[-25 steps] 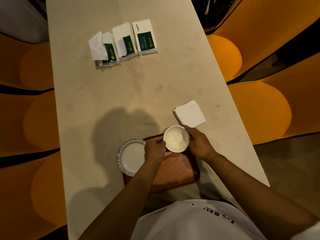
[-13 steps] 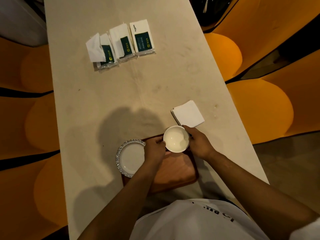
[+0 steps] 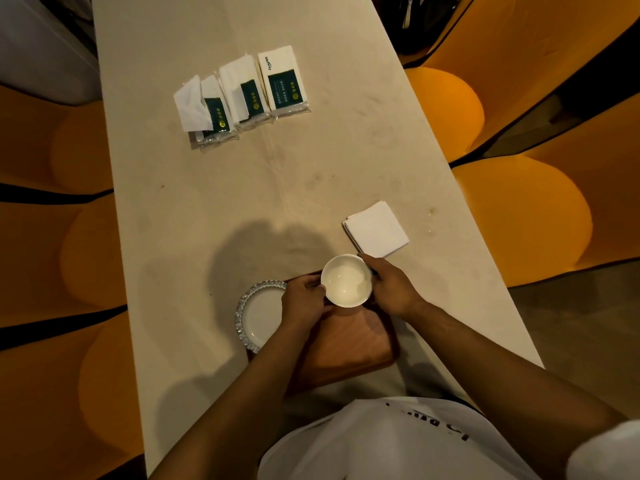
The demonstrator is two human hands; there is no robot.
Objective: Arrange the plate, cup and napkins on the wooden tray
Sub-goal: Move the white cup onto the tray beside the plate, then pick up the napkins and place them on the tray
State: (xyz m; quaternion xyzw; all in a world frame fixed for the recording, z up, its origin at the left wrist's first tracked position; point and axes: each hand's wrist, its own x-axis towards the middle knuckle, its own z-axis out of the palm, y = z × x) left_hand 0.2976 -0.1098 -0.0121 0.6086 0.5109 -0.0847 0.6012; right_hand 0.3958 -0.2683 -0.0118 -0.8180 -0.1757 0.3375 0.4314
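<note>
On the long beige table (image 3: 242, 188), the wooden tray (image 3: 349, 348) lies at the near edge, the fluted plate (image 3: 258, 315) overlapping its left edge, while the left hand (image 3: 304, 301) and right hand (image 3: 393, 289) curl their fingers around the upright white cup (image 3: 346, 280) at the tray's far edge, folded napkins (image 3: 377, 229) just beyond.

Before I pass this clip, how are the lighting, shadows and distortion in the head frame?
Head view: dim, warm light; the person's shadow falls on the long beige table beyond the round white cup, which glares slightly; the dark wooden tray is murky; wide-angle bending splays the table edges; the tissue packets stay legible enough.
</note>
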